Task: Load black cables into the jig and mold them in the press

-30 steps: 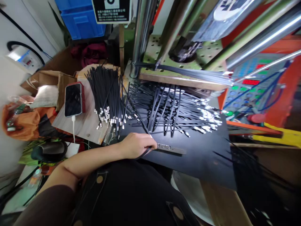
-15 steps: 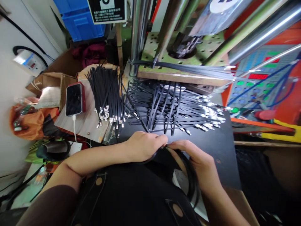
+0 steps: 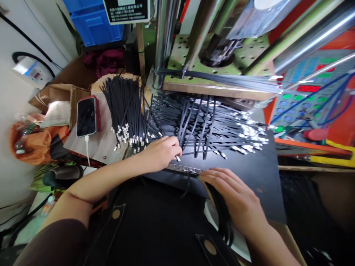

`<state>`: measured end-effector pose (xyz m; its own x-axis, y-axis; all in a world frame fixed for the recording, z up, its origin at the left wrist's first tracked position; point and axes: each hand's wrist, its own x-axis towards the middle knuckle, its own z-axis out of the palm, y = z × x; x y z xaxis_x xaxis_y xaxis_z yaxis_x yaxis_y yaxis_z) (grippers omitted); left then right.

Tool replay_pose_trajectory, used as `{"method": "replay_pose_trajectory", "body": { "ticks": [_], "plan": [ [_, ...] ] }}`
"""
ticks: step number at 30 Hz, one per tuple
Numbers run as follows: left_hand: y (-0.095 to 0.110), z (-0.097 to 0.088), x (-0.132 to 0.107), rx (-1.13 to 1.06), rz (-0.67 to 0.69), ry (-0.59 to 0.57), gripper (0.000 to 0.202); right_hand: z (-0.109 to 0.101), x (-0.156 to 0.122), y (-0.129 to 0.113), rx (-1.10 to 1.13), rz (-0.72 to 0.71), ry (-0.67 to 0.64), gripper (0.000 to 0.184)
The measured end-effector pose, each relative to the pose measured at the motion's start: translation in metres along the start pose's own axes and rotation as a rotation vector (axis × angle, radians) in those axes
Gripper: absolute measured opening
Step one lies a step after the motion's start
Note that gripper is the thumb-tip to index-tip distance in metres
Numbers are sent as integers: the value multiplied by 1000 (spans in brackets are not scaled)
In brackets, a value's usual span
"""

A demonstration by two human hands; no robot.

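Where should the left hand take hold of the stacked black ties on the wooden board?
Grip the stack around its middle, coming from above on the near side with the left hand. The ties lie roughly parallel there in a narrow bundle, so the hand can close around them, while the metal-tipped ends splay out nearest the hand and the far ends fan apart.

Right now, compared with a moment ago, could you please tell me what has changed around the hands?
The right hand has entered from the lower right, gripping a bunch of black cable ties that hang downward. The left hand has moved up and left, uncovering a row of metal tie heads on the black board. The fanned ties and the phone stayed as they were.
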<state>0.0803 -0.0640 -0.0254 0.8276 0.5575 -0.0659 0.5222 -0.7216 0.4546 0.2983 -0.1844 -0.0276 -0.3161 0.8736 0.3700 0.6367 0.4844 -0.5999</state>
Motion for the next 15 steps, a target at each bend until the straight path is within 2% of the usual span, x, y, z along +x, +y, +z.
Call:
{"method": "replay_pose_trajectory", "body": {
  "ticks": [3,5,7,11,15],
  "plan": [
    [-6,-9,15,121,59,-154,12,1,0,-3,-1,1,-46,29],
    [-6,-10,23,163,98,-242,13,2,-3,-1,-4,47,-39,25],
    [-7,-7,27,223,143,-260,16,3,-7,4,4,139,5,16],
    [-7,2,15,368,259,-145,23,9,-13,12,84,301,125,6],
    [2,-4,-19,303,347,30,30,19,-18,14,71,281,172,6]
  ]
}}
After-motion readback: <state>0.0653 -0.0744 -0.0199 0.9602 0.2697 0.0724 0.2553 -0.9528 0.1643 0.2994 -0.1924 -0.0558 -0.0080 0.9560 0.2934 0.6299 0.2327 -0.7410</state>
